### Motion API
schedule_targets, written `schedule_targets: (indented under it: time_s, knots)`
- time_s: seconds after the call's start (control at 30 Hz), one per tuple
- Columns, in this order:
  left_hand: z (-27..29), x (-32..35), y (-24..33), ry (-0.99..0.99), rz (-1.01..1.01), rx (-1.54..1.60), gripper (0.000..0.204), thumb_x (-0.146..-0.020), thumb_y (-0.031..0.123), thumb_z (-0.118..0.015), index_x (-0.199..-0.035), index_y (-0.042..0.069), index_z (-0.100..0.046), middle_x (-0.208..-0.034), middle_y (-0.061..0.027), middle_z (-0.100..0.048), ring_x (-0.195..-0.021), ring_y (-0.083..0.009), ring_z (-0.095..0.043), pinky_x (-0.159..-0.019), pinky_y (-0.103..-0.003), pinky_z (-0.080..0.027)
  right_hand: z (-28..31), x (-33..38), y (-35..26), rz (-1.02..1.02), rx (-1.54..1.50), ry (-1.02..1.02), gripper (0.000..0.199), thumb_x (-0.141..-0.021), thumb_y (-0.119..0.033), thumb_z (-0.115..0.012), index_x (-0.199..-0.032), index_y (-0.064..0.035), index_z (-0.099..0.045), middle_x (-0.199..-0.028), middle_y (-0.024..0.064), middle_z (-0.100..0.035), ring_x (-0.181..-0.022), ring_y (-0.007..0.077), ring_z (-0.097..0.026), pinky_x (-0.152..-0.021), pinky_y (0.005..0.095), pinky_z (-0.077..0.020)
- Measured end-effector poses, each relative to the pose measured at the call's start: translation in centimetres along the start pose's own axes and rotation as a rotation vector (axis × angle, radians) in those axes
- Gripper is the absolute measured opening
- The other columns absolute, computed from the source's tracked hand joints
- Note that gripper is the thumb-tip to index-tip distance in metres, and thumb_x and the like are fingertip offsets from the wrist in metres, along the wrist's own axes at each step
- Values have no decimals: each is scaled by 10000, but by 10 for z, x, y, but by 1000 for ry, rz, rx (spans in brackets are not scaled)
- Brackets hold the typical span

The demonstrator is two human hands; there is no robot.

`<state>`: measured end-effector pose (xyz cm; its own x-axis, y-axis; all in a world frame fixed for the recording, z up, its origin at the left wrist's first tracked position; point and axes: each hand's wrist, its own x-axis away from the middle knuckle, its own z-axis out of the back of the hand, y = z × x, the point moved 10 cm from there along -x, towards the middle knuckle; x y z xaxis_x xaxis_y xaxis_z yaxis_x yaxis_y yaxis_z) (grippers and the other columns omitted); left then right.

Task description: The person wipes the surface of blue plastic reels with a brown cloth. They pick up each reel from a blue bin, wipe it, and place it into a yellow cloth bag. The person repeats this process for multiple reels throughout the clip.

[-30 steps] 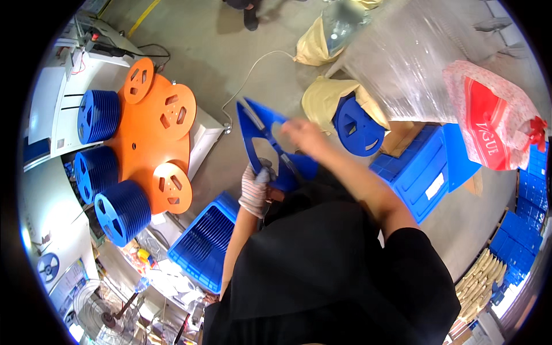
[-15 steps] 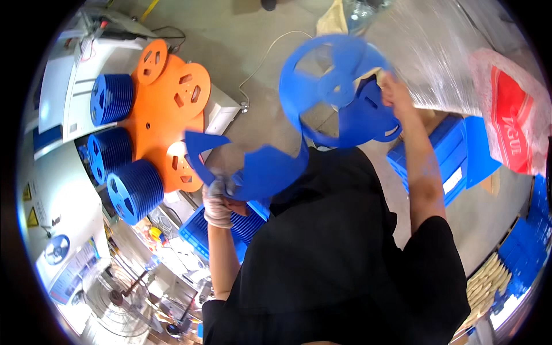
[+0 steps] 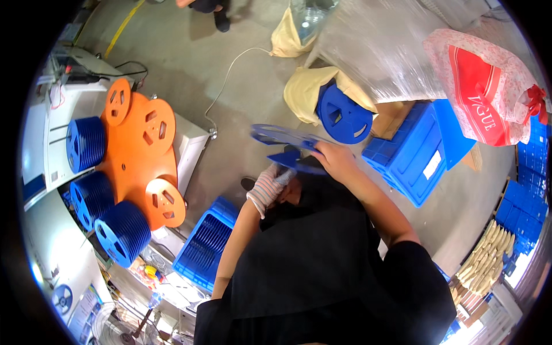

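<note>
My left hand (image 3: 269,188), in a striped knit glove, is closed on a blue reel piece (image 3: 286,157) with large cut-outs. My bare right hand (image 3: 338,163) pinches the rim of a blue reel disc (image 3: 275,137), which is tilted nearly edge-on. The two blue parts overlap in front of my chest. Whether they touch cannot be made out, and my left fingertips are partly hidden. Beyond my right hand, more blue reel discs (image 3: 343,118) stick out of an open cream sack (image 3: 301,95).
At left, an orange turntable (image 3: 133,150) carries orange discs and stacks of blue reels (image 3: 122,233). A blue crate (image 3: 198,253) of discs stands beside my left forearm. A blue lidded bin (image 3: 415,155) and a red-and-pink bag (image 3: 480,86) are at right. A white cable (image 3: 227,80) crosses the floor.
Both hands have come together near my chest, the right one moving left and down. The disc has turned from face-on to nearly edge-on. The view has shifted, uncovering the sack of discs.
</note>
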<state>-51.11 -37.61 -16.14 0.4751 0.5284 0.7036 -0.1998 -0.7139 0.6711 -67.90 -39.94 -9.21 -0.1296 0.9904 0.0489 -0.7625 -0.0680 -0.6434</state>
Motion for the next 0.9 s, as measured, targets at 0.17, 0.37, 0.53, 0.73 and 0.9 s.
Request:
schedule_targets:
  time_s: [0.17,0.37,0.53,0.73,0.9]
  knots:
    - [4,-47,-46,61,-239,-466,465,-882,306,-605,-1262,47,-540,-937,-163,-650,-894,-205,-626,-724,-337,-514,-6,66,126,-301,201,50,254,-864,-321,-626,-929,-82,-569,-774,121,-628,-743,320,-632,-634,424,-491]
    - [12,-79,-140,121,491,-192,479,-899,317,-590,-1288,44,-523,-1137,-133,-630,-1006,-214,-589,-878,-321,-469,-93,67,265,-386,272,58,331,-841,-328,-648,-1039,-77,-563,-880,110,-616,-847,290,-611,-708,408,-490]
    - [22,-121,-174,213,530,-97,448,-888,301,-607,-1264,64,-548,-1196,-140,-594,-1076,-246,-559,-923,-345,-437,-176,51,343,-466,343,-53,469,-812,-329,-668,-1166,-60,-520,-974,108,-573,-932,288,-556,-830,413,-445]
    - [24,-155,-182,213,536,-214,422,-877,288,-612,-1228,54,-584,-1148,-167,-588,-1144,-304,-520,-1019,-375,-352,-146,14,351,-466,343,158,669,-800,-350,-679,-1374,-115,-427,-1270,144,-497,-1247,317,-410,-1015,455,-315]
    - [16,-189,-215,158,523,-260,422,-885,297,-607,-1233,60,-579,-1029,-150,-607,-951,-269,-593,-798,-372,-485,-208,251,480,-1350,-106,1126,776,-853,-595,-532,-1449,-135,-345,-1517,120,-295,-1409,307,-231,-1090,632,-137]
